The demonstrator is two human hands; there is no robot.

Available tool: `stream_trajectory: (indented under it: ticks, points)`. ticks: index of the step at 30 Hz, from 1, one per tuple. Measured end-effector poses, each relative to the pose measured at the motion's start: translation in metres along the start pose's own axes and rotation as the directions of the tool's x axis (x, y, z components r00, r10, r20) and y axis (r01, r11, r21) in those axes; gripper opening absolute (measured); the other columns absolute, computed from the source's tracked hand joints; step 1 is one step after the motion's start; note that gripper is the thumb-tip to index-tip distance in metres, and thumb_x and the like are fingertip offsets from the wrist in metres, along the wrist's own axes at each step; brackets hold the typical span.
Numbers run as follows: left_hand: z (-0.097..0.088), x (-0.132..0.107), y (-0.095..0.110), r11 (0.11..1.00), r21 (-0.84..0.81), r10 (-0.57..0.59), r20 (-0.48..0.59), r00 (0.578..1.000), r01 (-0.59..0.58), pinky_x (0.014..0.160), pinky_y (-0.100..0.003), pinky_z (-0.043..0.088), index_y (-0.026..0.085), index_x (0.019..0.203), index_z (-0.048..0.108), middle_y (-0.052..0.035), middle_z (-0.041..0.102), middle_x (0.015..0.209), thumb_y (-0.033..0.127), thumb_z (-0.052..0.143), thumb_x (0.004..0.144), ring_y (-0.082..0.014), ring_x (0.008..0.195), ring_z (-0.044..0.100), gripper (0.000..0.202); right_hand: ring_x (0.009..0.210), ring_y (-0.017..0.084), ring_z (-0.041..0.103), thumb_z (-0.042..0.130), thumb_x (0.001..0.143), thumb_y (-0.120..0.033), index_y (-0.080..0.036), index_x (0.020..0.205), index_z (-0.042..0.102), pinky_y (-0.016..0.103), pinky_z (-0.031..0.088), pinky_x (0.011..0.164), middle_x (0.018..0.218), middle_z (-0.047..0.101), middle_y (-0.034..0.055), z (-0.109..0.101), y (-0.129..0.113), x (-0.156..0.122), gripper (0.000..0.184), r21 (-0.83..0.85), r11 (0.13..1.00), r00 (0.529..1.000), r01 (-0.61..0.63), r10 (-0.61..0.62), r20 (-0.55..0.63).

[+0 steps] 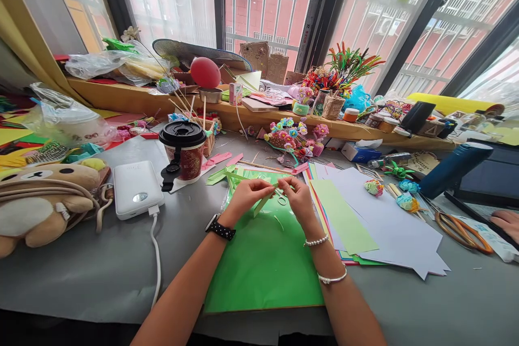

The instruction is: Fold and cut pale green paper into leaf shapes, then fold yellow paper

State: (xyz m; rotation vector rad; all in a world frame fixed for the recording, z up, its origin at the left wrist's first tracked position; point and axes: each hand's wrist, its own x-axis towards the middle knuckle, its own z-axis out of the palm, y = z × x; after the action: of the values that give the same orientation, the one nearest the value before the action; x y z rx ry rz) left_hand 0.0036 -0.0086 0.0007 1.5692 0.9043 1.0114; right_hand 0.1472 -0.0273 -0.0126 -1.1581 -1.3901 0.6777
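Note:
My left hand (248, 195) and my right hand (298, 197) meet above a bright green paper sheet (263, 259) on the grey table. Both pinch a thin light-green paper strip (265, 201) that slants down between them. Fingers of both hands are closed on the strip. A small pair of scissors (281, 199) lies on the green sheet just under my right fingers. More light-green strips (227, 174) lie just beyond my left hand.
A lidded coffee cup (184, 151) and a white power bank (135, 189) with its cable stand at left, beside a plush bear bag (40, 200). Stacked coloured and white paper (377, 216) lies right, with orange-handled scissors (464, 230), a dark blue bottle (454, 170) and another person's hand (506, 223).

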Motion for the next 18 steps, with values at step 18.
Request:
stream_trajectory:
  ticks: [18]
  points:
    - [0.0001,0.0034,-0.0079,0.999,-0.034,-0.038,0.095,0.995,0.042,0.063,-0.026,0.045,0.014,0.075,0.064,-0.0039,0.065,0.069,0.036,0.065,0.062,-0.0158,0.065,0.060,0.026,0.052,0.011,0.044,0.049,0.076,-0.042,-0.016,0.065,0.053,0.022,0.035,0.047,0.060,0.051,0.0001,-0.0026,0.0020,0.0017,0.028,-0.078,0.997,0.996,0.026,-0.033,-0.086]
